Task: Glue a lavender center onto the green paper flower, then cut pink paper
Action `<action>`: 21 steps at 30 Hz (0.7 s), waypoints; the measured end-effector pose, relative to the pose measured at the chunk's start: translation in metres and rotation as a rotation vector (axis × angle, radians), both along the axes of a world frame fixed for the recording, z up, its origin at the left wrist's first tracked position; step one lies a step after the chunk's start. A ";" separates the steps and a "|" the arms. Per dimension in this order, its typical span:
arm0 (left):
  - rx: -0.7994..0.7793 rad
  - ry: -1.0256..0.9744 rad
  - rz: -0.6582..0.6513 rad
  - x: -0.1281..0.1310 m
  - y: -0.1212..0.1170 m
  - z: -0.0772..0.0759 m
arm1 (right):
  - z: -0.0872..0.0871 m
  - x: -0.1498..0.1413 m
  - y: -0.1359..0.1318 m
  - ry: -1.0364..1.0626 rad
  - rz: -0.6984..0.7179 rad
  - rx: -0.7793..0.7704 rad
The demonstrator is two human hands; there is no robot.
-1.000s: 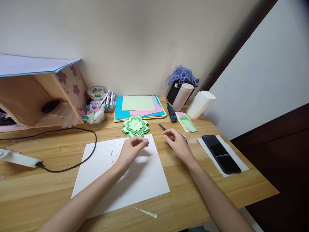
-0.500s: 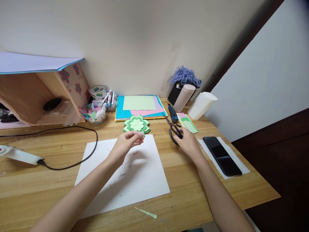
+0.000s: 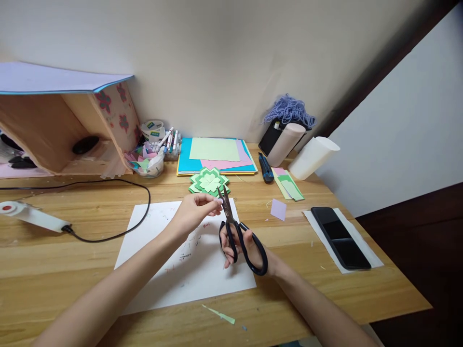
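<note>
scissors (image 3: 226, 212): now over white sheet (image 3: 217, 275), formerly right of it, blades slightly parted. our right hand (image 3: 255, 249): fingers curled through them. our left hand (image 3: 193, 212): fingers pinching pale scrap (image 3: 220, 201), mostly hidden.

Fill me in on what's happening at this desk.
A person's right hand holds metal scissors with black looped handles, blades slightly parted. The left hand pinches a small pale piece, mostly hidden by fingers, right beside the blades; whether it sits between them is unclear. Below is a marked white paper sheet. A layered green paper flower lies just beyond, and a square lilac paper lies to the right.
</note>
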State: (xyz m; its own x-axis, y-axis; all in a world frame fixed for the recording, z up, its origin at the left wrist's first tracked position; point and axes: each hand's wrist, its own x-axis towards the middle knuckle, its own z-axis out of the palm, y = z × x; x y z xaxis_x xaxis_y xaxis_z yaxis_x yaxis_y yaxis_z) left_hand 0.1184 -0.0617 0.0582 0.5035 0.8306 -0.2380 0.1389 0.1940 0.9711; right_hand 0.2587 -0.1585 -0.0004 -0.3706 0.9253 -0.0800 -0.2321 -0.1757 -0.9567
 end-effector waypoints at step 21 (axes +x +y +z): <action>-0.071 0.068 0.049 -0.003 0.001 0.002 | 0.007 0.000 -0.005 -0.276 -0.047 0.012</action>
State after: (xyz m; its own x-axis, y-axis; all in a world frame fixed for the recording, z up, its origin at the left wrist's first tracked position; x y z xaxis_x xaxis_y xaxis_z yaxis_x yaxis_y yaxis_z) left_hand 0.1157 -0.0608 0.0603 0.4434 0.8338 -0.3288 0.1922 0.2699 0.9435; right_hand 0.2590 -0.1637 0.0066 -0.2930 0.9425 -0.1607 0.0298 -0.1590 -0.9868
